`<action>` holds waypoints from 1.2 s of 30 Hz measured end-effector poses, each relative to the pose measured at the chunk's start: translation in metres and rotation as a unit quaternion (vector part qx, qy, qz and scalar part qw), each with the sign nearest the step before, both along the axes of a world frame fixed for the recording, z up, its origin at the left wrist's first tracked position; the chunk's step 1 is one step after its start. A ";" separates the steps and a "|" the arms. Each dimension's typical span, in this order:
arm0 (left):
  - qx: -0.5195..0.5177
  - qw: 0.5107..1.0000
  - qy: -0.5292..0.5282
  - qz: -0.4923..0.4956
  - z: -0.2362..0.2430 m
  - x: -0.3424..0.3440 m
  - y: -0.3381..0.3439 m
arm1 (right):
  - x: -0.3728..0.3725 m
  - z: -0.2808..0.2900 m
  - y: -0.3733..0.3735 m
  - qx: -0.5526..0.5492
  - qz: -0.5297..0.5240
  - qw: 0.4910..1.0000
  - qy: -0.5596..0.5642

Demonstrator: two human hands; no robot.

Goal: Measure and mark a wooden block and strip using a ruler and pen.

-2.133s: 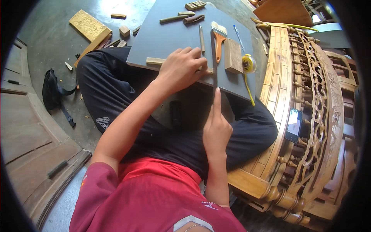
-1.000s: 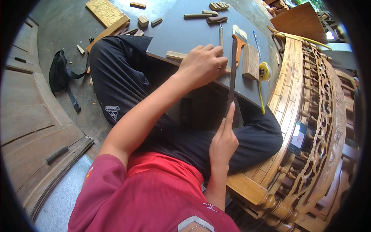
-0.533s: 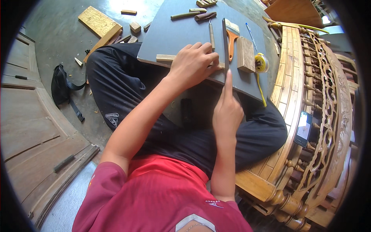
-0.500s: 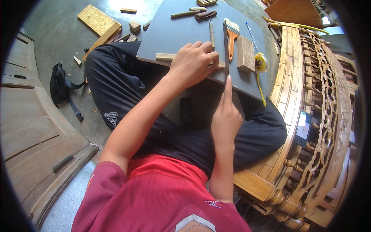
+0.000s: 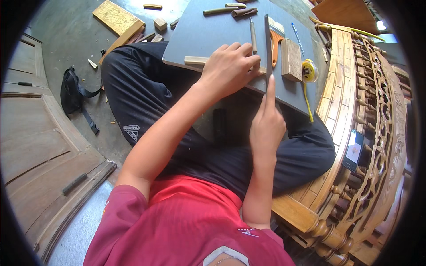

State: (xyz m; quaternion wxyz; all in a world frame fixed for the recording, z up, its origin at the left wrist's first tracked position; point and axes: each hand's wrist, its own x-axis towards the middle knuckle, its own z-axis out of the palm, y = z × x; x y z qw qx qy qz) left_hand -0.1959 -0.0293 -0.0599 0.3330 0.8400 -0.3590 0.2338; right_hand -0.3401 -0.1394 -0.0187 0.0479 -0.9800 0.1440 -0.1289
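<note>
My left hand [image 5: 230, 68] is closed on a narrow light wooden strip [image 5: 196, 60], pressing it along the near edge of a grey board [image 5: 208, 33]. My fingers hide the strip's middle; a short end shows at their right. In my right hand [image 5: 267, 124] is a long, narrow dark-bladed tool [image 5: 268, 42], its handle hidden in my grip. My index finger lies along the tool, which points away from me and crosses the board's edge beside the strip's right end. Whether it is a saw or a file, I cannot tell.
On the board lie a brush [image 5: 275, 40], a wooden block [image 5: 291, 60], a tape measure [image 5: 309, 71], a blue pen [image 5: 297, 39] and a slim pointed tool [image 5: 253, 35]. A carved wooden railing piece [image 5: 344, 84] with a phone [image 5: 353, 150] stands at right; a black pouch [image 5: 71, 91] lies left.
The whole view has shifted slightly, moving things to the right. My right hand has pushed the dark blade a little farther away from me. My left hand keeps its hold on the strip.
</note>
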 end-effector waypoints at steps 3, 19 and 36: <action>0.002 1.000 -0.006 -0.003 0.001 0.001 0.003 | -0.049 0.001 0.009 0.022 0.003 1.000 0.002; -0.017 0.999 0.031 -0.014 0.006 -0.001 0.004 | -0.016 0.008 0.000 0.017 -0.001 1.000 0.013; -0.008 0.999 0.037 -0.016 0.006 -0.003 0.002 | -0.005 0.000 -0.004 0.007 0.009 1.000 -0.011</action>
